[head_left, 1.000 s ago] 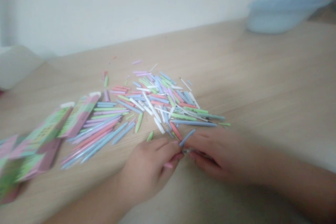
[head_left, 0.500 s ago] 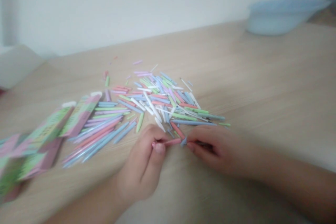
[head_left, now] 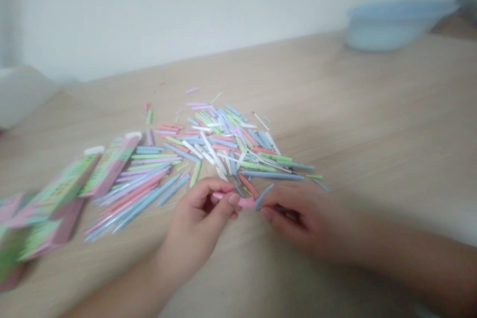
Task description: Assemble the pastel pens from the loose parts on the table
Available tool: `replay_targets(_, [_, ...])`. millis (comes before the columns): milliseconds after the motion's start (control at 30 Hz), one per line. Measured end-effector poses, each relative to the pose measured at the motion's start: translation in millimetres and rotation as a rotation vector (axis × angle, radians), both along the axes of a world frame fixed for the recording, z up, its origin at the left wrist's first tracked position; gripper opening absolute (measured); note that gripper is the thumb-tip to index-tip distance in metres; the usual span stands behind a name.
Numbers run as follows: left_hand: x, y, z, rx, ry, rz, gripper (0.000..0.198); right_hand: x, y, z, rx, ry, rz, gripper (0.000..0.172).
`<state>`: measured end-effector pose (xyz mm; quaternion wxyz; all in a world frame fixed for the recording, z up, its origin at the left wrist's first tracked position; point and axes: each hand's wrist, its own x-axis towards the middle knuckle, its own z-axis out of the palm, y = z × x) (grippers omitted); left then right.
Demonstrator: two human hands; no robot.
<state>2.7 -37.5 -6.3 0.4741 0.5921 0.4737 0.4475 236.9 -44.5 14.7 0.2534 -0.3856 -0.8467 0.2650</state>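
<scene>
My left hand (head_left: 199,223) pinches one end of a short pink pen piece (head_left: 244,202) just above the wooden table (head_left: 372,124). My right hand (head_left: 298,213) meets it from the right, fingers closed on the piece's other end; what else they hold is too blurred to name. Right behind both hands lies a heap of pastel pen parts (head_left: 227,144) in blue, green, pink, purple and white. A row of whole pastel pens (head_left: 141,189) lies to the left of the heap.
Pink-and-green printed boxes (head_left: 63,189) lie at the left, one leaning over the pen row. A pale blue tub (head_left: 391,25) stands at the far right by the white wall. A white container (head_left: 22,94) sits at the far left edge.
My left hand turned over and now pinches the pink piece from the left. Both hands rose slightly toward the heap. The right hand stayed closed at the joint.
</scene>
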Motion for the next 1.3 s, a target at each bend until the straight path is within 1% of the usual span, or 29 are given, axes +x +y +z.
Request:
replay_targets(200, [0.3,-1.4,1.7,0.032,-0.034,-0.02,0.015,0.5,1.0,1.4,0.029,-0.003,-0.006,0.021])
replay_targets(400, [-2.7,0.0,0.0,0.073,-0.037,-0.013,0.015,0.5,0.5,6.0,0.016,-0.022,-0.027,0.023])
replay_targets(533, [-2.5,-1.0,0.8,0.099,-0.026,-0.021,0.011,1.8,0.1,4.6,0.004,-0.016,-0.032,0.024])
replay_targets(700, [0.0,-1.8,4.2,0.157,0.004,-0.066,0.005,1.2,2.1,1.3,0.012,-0.023,-0.031,0.024])
replay_targets(933, [0.0,-2.3,5.1,0.147,0.005,-0.079,0.004,1.5,2.9,3.0,0.015,-0.05,-0.004,0.023])
replay_targets(1100, [2.0,-4.4,6.7,0.13,-0.01,-0.089,0.007,0.1,2.1,4.7,0.003,-0.067,-0.009,0.026])
replay_targets(1300, [1.6,-6.0,5.7,0.162,0.054,-0.083,0.008,-0.4,0.9,6.8,-0.017,-0.057,-0.007,0.019])
